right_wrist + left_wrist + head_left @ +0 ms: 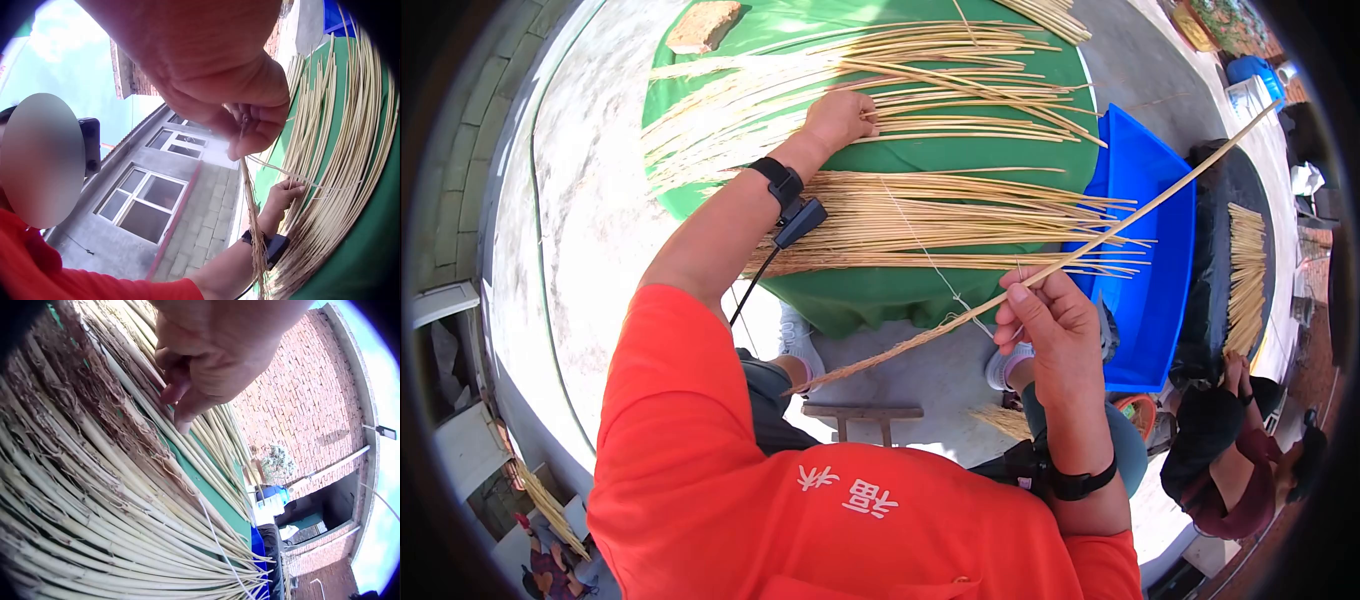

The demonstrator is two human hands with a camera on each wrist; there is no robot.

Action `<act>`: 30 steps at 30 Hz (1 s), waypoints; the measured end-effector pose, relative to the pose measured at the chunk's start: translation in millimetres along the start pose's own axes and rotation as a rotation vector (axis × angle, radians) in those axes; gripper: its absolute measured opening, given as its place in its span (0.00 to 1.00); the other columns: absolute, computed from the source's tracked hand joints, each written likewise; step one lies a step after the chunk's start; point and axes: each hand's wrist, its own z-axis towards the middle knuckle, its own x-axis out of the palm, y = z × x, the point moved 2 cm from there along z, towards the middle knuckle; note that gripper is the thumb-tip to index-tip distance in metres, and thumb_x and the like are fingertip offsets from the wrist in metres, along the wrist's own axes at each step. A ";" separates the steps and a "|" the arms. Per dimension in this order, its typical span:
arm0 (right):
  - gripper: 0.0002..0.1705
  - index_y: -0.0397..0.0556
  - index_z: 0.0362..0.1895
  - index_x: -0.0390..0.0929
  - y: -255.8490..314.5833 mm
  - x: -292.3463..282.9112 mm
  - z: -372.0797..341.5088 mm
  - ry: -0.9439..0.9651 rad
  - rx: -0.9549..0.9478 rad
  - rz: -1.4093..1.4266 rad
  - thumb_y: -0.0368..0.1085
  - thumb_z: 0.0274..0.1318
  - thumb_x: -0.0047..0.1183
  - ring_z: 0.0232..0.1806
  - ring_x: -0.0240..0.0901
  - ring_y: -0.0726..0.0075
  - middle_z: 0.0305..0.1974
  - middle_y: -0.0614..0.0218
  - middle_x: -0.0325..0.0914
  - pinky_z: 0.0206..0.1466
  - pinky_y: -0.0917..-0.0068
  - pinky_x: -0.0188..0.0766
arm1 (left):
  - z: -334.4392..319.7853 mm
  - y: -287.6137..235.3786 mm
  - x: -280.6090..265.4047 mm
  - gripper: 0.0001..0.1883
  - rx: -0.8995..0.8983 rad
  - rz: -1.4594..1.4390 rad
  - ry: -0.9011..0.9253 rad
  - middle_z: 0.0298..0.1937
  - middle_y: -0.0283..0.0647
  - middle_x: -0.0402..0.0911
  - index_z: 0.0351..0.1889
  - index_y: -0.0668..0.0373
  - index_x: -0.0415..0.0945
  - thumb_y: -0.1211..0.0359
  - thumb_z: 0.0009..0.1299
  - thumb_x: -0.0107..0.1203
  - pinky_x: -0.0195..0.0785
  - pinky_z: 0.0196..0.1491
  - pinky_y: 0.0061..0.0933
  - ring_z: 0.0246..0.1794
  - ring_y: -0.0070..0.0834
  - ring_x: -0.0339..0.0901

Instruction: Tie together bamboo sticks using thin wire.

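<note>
My right hand (1055, 325) pinches a long dry stalk (1160, 200) between thumb and fingers. The stalk runs slantwise, its brushy head (850, 368) low on the left and its bare end high on the right. A thin white string (925, 255) reaches from the right fingers over the near row of stalks (960, 215). Farther across the table, my left hand (840, 118) has its fingers curled at the far row of stalks (960, 95). In the left wrist view, thumb and forefinger (182, 419) come together on a stalk there.
Green cloth (860, 305) covers the round table. A brick (703, 27) lies at its far left. At the right stands a blue tub (1170, 270), with a bundle of stalks (1245, 280) beyond it. A small wooden stool (863, 412) is below; another person (1230, 460) sits at right.
</note>
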 end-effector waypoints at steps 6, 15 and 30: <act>0.09 0.42 0.40 0.71 0.6 0.8 -0.3 0.000 0.006 -0.004 0.33 0.57 0.46 0.21 0.68 0.79 0.24 0.69 0.71 0.22 0.84 0.65 | 6.7 7.2 10.4 0.07 0.036 0.228 0.036 0.27 0.39 0.78 0.26 0.56 0.76 0.64 0.54 0.59 0.66 0.35 0.34 0.31 0.35 0.75; 0.09 0.42 0.40 0.71 -0.8 -0.2 -1.5 -0.001 0.017 -0.008 0.33 0.57 0.47 0.22 0.68 0.79 0.24 0.69 0.72 0.23 0.83 0.65 | 15.8 12.9 -23.9 0.10 -0.050 0.099 -0.100 0.28 0.44 0.77 0.31 0.55 0.76 0.60 0.62 0.52 0.65 0.37 0.39 0.34 0.42 0.74; 0.09 0.42 0.39 0.71 -3.0 -3.6 7.8 -0.033 0.031 0.005 0.34 0.57 0.47 0.21 0.69 0.79 0.23 0.69 0.72 0.22 0.83 0.65 | 56.4 27.2 -7.6 0.05 0.106 0.369 -0.173 0.34 0.38 0.75 0.31 0.53 0.74 0.66 0.58 0.53 0.68 0.37 0.38 0.36 0.39 0.75</act>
